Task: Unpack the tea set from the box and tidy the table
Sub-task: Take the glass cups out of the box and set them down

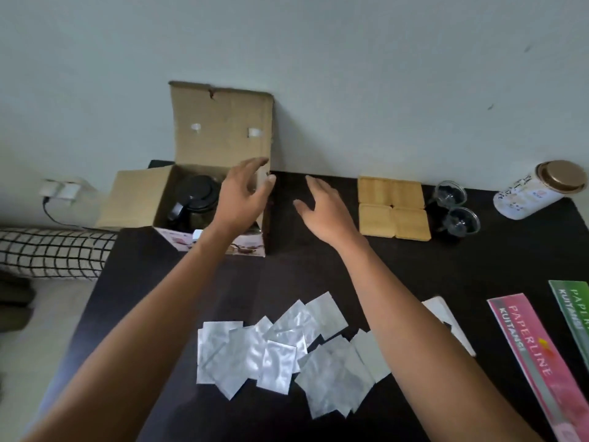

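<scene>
- So, closest to the camera there's a loose pile of silver foil sachets (pixel 280 349) spread on the dark surface (pixel 178 282), some overlapping.
- Off to the right lie a pink Paperline booklet (pixel 535 358), a green one (pixel 573 311) at the edge, and a white card (pixel 446 320) partly under the right forearm.
- Further back, the right hand (pixel 325 212) hangs over bare surface with its grip open, fingers spread, holding nothing.
- Left hand (pixel 242 196) is over the open cardboard box (pixel 204 173), grip open too, nothing in it.
- Inside the box sits a dark teapot (pixel 194 199), lid on.
- Right of the hands: four wooden coasters (pixel 393 207) in a square, touching, then two small glass cups (pixel 455 208) just beside them.
- Far right corner has a white tin (pixel 538 189) with a gold lid, tilted.
</scene>
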